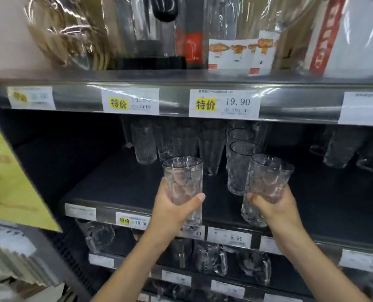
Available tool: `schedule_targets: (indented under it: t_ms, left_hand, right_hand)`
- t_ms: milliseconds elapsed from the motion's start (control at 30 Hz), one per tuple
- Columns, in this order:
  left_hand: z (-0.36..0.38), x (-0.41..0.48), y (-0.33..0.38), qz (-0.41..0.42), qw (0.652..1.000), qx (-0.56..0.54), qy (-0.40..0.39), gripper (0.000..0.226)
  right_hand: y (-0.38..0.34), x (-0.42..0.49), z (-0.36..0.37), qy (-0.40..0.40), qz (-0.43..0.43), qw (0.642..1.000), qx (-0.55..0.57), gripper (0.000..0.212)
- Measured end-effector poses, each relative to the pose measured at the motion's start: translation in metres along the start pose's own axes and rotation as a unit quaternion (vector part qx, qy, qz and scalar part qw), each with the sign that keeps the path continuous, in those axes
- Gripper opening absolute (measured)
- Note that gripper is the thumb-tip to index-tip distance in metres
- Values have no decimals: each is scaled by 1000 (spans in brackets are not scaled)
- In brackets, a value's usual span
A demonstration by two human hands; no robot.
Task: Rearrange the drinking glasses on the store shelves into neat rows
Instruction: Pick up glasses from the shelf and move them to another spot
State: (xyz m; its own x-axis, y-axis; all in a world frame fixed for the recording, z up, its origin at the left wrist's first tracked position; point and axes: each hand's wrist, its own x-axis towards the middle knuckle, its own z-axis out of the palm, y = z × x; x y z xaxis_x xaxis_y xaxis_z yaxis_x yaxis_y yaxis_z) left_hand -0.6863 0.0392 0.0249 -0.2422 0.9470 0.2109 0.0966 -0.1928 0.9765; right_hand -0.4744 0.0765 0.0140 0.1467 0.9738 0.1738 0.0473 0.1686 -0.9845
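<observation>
My left hand (pixel 172 209) grips a clear dimpled drinking glass (pixel 183 182) upright in front of the middle shelf (pixel 115 188). My right hand (pixel 277 207) holds a second dimpled glass (pixel 267 182), tilted slightly right, at the shelf's front edge. Just behind it a similar glass (pixel 240 168) heads a row running back. Further back stand several taller ribbed glasses (pixel 143 142) in loose rows. Both held glasses hang a little above the shelf's dark mat.
More glasses (pixel 342 149) stand at the shelf's right. The upper shelf edge (pixel 224 103) carries price tags, with packaged goods above. Lower shelves hold glass mugs (pixel 211 258). A yellow-green sign (pixel 7 175) juts in at the left. The shelf's left part is bare mat.
</observation>
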Motion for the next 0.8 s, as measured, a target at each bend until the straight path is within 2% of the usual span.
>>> schedule_targets:
  t_ms: [400,800]
  left_hand:
    - [-10,23,-9,-6,997,-25,-67,45]
    - [-3,33,-19,-11,995,-46,-86,49]
  right_hand:
    - [7,3,12,33,24,999,-35,60]
    - [10,4,18,7,6,999,-53,62]
